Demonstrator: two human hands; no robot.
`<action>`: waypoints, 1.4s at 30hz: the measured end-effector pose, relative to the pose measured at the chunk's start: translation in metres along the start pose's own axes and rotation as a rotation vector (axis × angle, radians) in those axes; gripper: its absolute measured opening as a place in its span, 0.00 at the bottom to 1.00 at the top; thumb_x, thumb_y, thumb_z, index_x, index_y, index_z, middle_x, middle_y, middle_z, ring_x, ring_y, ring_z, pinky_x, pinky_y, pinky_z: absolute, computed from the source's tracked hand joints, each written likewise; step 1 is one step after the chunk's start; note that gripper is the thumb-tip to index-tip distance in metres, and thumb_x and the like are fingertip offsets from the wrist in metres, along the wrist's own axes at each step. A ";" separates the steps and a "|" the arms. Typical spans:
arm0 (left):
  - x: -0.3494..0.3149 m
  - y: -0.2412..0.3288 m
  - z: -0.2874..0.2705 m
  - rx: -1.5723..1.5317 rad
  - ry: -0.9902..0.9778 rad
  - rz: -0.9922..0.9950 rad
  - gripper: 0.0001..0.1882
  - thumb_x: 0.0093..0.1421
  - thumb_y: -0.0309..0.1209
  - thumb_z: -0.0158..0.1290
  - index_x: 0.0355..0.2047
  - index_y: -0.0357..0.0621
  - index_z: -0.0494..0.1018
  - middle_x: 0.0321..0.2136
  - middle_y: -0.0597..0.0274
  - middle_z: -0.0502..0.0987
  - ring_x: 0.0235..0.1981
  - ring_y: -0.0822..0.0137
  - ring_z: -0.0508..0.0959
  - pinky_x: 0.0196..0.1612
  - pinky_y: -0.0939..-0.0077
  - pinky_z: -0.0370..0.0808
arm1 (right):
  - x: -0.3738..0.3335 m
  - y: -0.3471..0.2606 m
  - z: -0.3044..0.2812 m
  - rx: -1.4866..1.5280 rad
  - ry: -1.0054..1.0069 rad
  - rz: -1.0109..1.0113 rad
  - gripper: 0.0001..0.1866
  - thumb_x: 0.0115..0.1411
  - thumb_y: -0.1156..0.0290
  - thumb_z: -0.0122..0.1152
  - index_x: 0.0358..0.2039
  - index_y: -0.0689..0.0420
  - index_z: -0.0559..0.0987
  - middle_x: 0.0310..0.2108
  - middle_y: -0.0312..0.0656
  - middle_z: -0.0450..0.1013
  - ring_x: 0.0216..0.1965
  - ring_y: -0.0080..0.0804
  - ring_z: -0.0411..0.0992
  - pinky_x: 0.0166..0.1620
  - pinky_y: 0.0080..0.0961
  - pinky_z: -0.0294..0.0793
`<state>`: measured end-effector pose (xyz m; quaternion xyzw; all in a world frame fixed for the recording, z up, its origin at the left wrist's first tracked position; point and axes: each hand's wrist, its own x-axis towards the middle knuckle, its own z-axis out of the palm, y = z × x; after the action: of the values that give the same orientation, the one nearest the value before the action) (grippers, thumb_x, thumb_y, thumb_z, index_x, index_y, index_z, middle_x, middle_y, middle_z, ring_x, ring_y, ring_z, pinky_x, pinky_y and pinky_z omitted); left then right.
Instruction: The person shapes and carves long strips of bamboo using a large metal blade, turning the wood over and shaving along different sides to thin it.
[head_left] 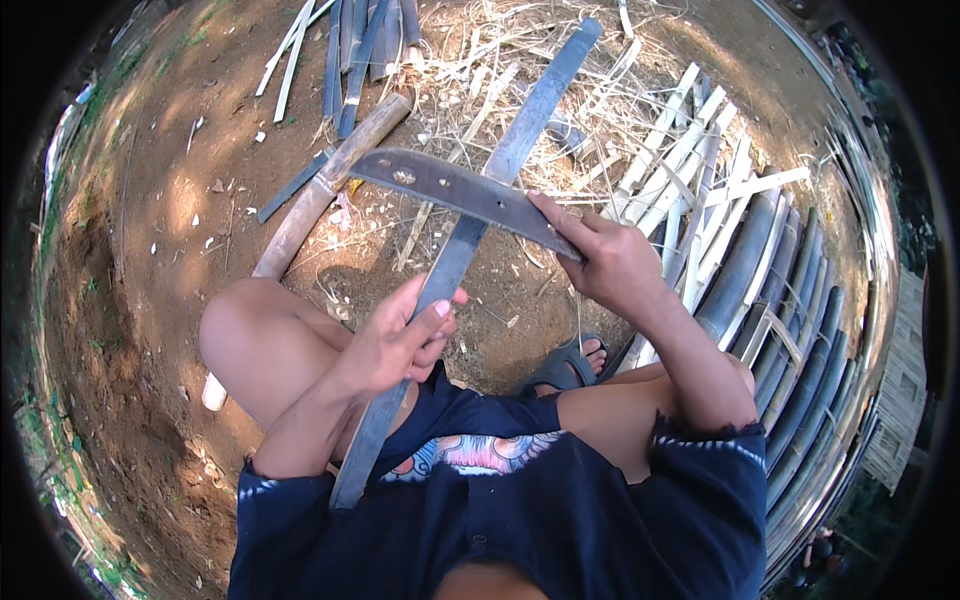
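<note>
I sit on bare ground with my knees up. My left hand [398,340] is shut on a long flat bamboo strip [520,140] that runs from my lap up and to the right, out past my knees. My right hand [605,262] grips the handle end of a curved dark metal blade [450,187]. The blade lies across the strip, its broad tip pointing up-left, and it crosses the strip just above my left hand.
A thick bamboo pole [310,205] lies on the dirt beyond my left knee. Split pale and dark bamboo slats [740,250] are stacked at the right. More strips [350,50] and dry shavings [500,70] lie at the top. My sandalled foot [572,362] rests below the blade.
</note>
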<state>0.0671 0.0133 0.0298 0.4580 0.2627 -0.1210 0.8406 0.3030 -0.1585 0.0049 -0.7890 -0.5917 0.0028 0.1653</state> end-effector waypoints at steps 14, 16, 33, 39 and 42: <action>-0.001 -0.007 -0.002 -0.028 0.047 -0.035 0.17 0.73 0.39 0.46 0.54 0.42 0.63 0.28 0.70 0.63 0.16 0.84 0.56 0.16 0.89 0.54 | -0.017 -0.029 -0.009 -0.120 -0.054 -0.174 0.37 0.56 0.68 0.66 0.67 0.41 0.68 0.18 0.37 0.66 0.18 0.34 0.73 0.21 0.35 0.74; 0.000 -0.008 -0.007 -0.015 0.027 -0.055 0.18 0.73 0.39 0.47 0.56 0.42 0.63 0.29 0.69 0.63 0.16 0.84 0.56 0.17 0.88 0.54 | -0.016 -0.019 0.000 -0.126 -0.013 -0.097 0.36 0.56 0.68 0.66 0.67 0.43 0.68 0.19 0.40 0.69 0.18 0.37 0.74 0.22 0.37 0.75; 0.001 -0.014 -0.002 0.074 0.113 0.028 0.16 0.73 0.36 0.47 0.57 0.42 0.64 0.28 0.71 0.63 0.18 0.83 0.57 0.18 0.87 0.55 | -0.005 -0.016 -0.005 -0.110 -0.020 0.044 0.32 0.57 0.69 0.63 0.64 0.46 0.71 0.22 0.42 0.72 0.21 0.38 0.76 0.25 0.37 0.77; -0.003 -0.004 0.003 0.026 0.079 -0.015 0.16 0.73 0.35 0.46 0.55 0.41 0.64 0.28 0.69 0.63 0.16 0.84 0.56 0.16 0.87 0.55 | -0.013 -0.032 -0.014 -0.171 -0.085 -0.050 0.37 0.54 0.69 0.67 0.66 0.45 0.69 0.21 0.42 0.70 0.21 0.39 0.75 0.26 0.37 0.76; -0.006 -0.005 0.001 0.007 0.072 -0.021 0.15 0.73 0.34 0.45 0.55 0.40 0.64 0.28 0.69 0.63 0.15 0.84 0.55 0.15 0.87 0.53 | -0.007 -0.018 -0.009 -0.130 -0.031 0.080 0.36 0.55 0.69 0.67 0.66 0.46 0.69 0.21 0.42 0.70 0.20 0.39 0.75 0.26 0.36 0.76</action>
<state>0.0600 0.0094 0.0297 0.4622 0.2973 -0.1141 0.8276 0.2859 -0.1630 0.0172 -0.8208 -0.5613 -0.0167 0.1044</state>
